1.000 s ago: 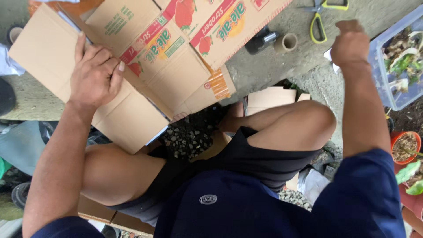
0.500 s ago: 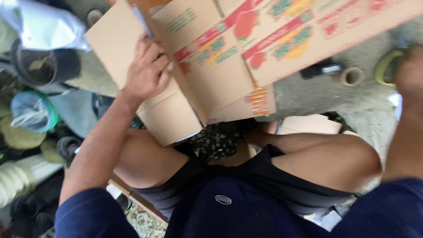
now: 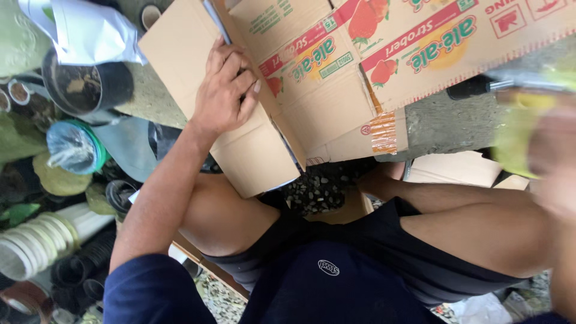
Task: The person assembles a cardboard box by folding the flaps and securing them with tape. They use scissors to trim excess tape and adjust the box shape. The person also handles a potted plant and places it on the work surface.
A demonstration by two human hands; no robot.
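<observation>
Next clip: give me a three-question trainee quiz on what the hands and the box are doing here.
1. True or false: the left hand lies flat on a flap of the cardboard box.
2. What colour is the blurred thing beside the right hand? A red, B yellow-green, C black.
3. What lies on the ground between the knees, under the box edge?

Key: 1 true. 2 B. 3 gravel.

A flattened brown cardboard box [image 3: 336, 90], red-and-yellow fruit print, lies on concrete.
</observation>
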